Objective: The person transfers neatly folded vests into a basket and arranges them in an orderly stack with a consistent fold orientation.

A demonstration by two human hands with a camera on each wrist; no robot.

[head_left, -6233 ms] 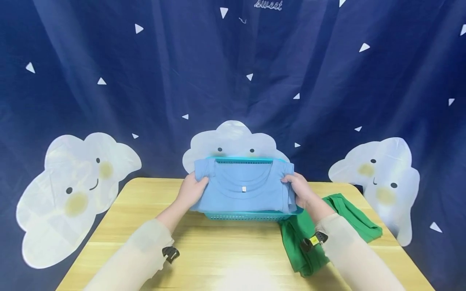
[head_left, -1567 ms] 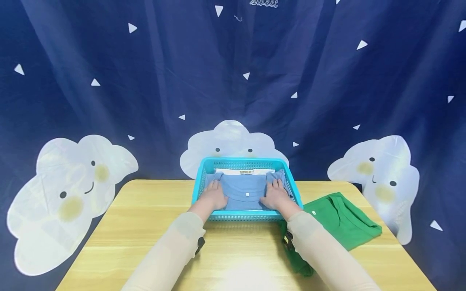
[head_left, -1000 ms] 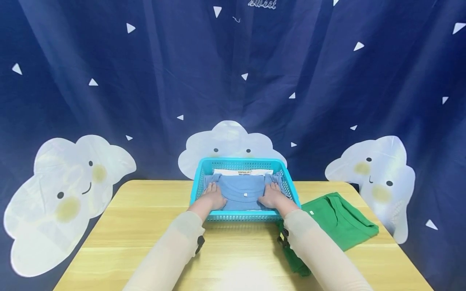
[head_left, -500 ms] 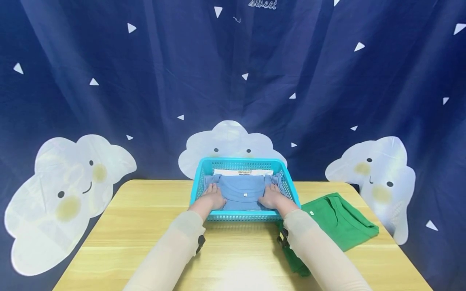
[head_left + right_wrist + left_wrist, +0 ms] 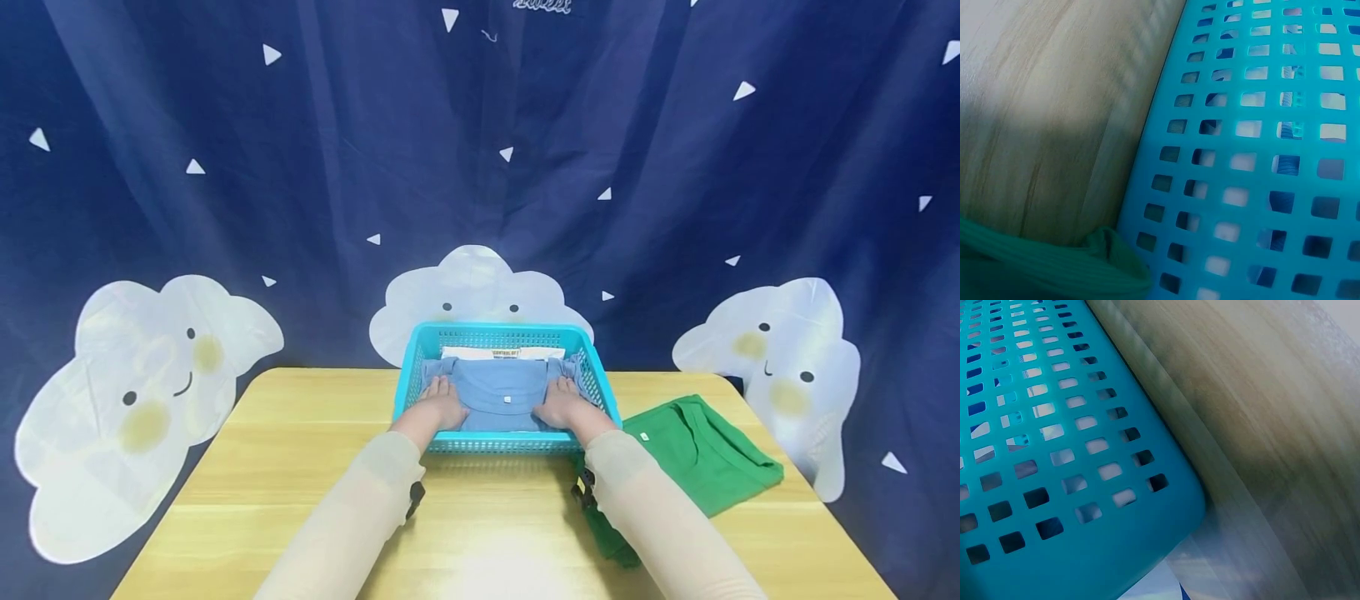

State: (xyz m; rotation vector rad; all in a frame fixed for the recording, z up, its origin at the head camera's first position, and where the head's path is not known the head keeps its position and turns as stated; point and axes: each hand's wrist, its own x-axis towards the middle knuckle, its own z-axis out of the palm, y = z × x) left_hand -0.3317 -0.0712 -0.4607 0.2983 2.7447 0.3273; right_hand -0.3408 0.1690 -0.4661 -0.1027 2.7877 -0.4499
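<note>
A folded blue T-shirt (image 5: 501, 385) lies inside a turquoise plastic basket (image 5: 506, 444) at the far middle of the table. My left hand (image 5: 441, 405) rests on the shirt's left part with fingers extended, and my right hand (image 5: 561, 403) rests on its right part in the same way. Behind the blue shirt, a strip of white cloth with printed lettering (image 5: 465, 352) shows in the basket. Both wrist views show only the perforated basket wall (image 5: 1094, 447) and the table, with neither hand visible.
A folded green T-shirt (image 5: 712, 458) lies right of the basket, partly under my right forearm; its ribbed edge (image 5: 1054, 262) shows in the right wrist view. The wooden table (image 5: 300, 433) ends at a dark blue curtain (image 5: 322, 208) with white clouds.
Some seconds ago both hands gripped the blue T-shirt above the basket; it has since come down inside, and the hands lie on it. Over the last second they stay nearly still.
</note>
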